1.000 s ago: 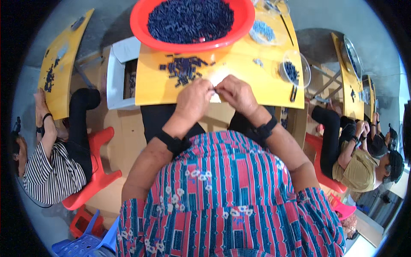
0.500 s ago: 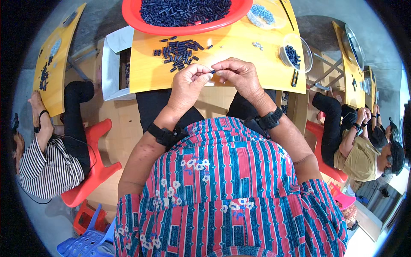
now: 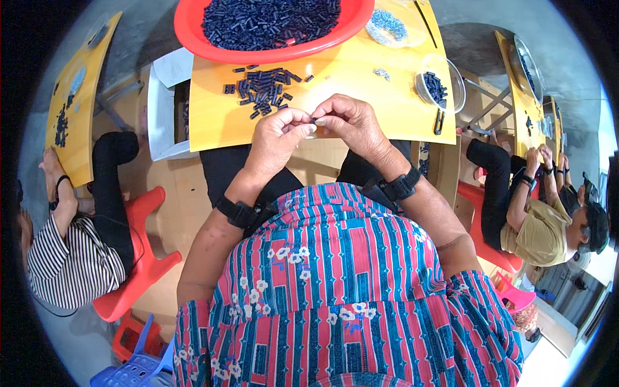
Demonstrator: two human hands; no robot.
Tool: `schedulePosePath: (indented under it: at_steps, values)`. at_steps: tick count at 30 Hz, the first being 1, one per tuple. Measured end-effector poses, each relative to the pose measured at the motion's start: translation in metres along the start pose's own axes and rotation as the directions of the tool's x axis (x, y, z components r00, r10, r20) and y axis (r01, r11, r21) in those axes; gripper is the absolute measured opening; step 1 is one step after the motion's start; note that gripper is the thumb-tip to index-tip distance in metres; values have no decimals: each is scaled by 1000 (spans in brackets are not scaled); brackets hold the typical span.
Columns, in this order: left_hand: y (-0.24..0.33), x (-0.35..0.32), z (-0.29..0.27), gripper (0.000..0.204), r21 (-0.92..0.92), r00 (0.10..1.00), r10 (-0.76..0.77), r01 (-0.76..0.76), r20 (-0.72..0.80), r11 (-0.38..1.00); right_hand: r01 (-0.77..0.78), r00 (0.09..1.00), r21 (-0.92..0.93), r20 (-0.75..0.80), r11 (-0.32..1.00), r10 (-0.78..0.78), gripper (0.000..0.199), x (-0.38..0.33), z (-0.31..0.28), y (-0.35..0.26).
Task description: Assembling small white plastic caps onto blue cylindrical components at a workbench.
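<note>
Both hands meet at the near edge of the yellow table [image 3: 361, 122]. My left hand [image 3: 278, 137] pinches with thumb and forefinger, and my right hand [image 3: 351, 126] pinches from the other side. Between the fingertips is a small dark piece [image 3: 314, 120], mostly covered by the fingers. It looks like the short black tube-shaped pieces nearby. Just beyond my left hand lies a loose pile of those black pieces [image 3: 263, 89]. A red basin [image 3: 274, 54] full of the same pieces stands at the far side.
At the right, a clear plastic bowl [image 3: 456, 87] holds black pieces, with a black clip-like tool [image 3: 439, 121] below it. A clear dish of small bluish bits [image 3: 387, 27] and a little silvery heap [image 3: 382, 74] lie farther back. People sit at neighbouring tables on both sides.
The view has tilted slightly, so the table sits lower and a bit more to the left. Both hands have stayed together, fingers shifting a little on the small dark piece.
</note>
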State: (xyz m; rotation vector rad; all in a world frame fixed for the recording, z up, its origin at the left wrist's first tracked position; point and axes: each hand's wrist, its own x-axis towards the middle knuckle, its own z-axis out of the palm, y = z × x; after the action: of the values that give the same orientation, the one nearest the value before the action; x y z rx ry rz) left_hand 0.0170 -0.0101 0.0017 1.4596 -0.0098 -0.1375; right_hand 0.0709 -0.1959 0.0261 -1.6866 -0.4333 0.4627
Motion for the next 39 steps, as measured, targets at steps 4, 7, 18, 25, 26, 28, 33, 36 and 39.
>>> schedulePosePath:
  at_steps: [4, 7, 18, 25, 26, 28, 33, 36, 39]
  values:
    - [4, 0, 0, 8, 4, 1000, -17, 17, 5, 1000, -46, 999, 93, -15, 995, 47, 4, -2, 5, -2]
    - [7, 3, -1, 7, 1, 1000, -10, 10, 9, 1000, -75, 997, 82, -30, 994, 78, 7, -2, 6, -7]
    - [8, 6, 5, 7, 282, 989, 146, -148, 27, 948, -1, 921, -320, -370, 947, -124, 9, 26, -24, 13]
    - [10, 4, 7, 8, 269, 996, 90, -91, 14, 959, 138, 928, -698, -156, 702, -338, 9, 45, -33, 4]
    - [11, 3, 7, 8, 269, 996, 87, -86, 8, 959, 142, 929, -714, -142, 685, -341, 9, 46, -32, 3]
    - [11, 2, 7, 8, 271, 996, 88, -87, 8, 959, 146, 931, -729, -126, 668, -342, 9, 46, -30, 2]
    - [9, 3, 7, 8, 282, 996, 89, -90, 15, 955, 167, 924, -836, -53, 523, -379, 4, 40, -25, 1]
    - [5, 4, 6, 8, 291, 995, 100, -96, 2, 952, 228, 919, -937, 117, 265, -378, 8, 34, -19, -7]
    - [3, 8, 5, 9, 296, 993, 118, -112, -1, 949, 176, 926, -924, 38, 340, -375, 7, 32, -16, 0]
